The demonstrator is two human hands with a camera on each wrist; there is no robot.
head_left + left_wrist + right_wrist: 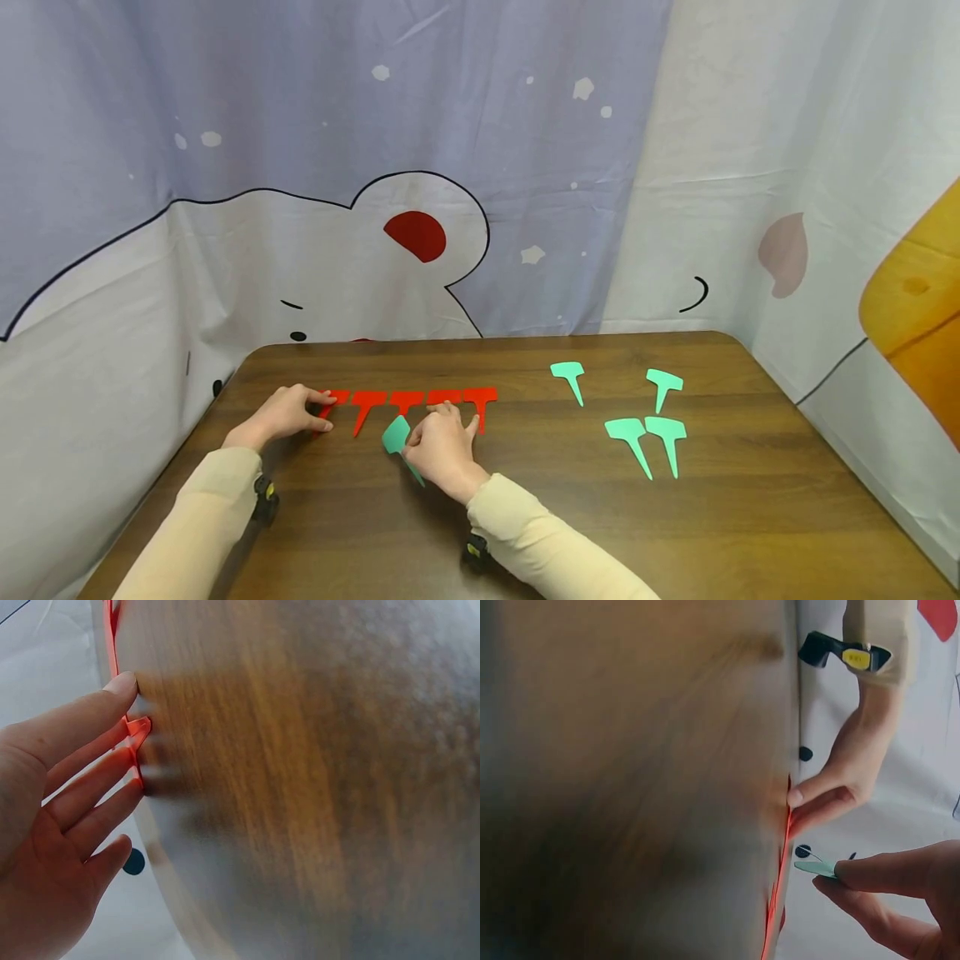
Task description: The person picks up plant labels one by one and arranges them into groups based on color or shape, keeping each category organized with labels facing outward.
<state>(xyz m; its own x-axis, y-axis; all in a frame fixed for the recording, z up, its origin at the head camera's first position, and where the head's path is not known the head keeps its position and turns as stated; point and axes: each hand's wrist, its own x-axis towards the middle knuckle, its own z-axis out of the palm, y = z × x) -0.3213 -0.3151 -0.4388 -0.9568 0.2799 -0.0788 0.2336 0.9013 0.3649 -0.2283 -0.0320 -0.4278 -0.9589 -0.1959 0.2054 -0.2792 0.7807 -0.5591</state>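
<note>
My left hand [285,414] is at the left end of a row of red T-shaped plant labels. Its thumb and fingertips touch the leftmost red label [327,408], which lies on the table; the fingers look fairly straight in the left wrist view. Between thumb and fingers, my right hand [442,446] pinches a green T-shaped plant label [396,434], held tilted just in front of the row. Other red labels, such as the second one [367,407] and the rightmost [481,400], lie side by side, stems toward me. The right hand partly hides the ones in the middle.
Several green plant labels lie to the right on the wooden table [555,533]: one at the back [567,373], another farther right [664,383], and two close together in front, the left one [627,433] beside its neighbour [666,433]. A patterned curtain [525,167] hangs behind the table.
</note>
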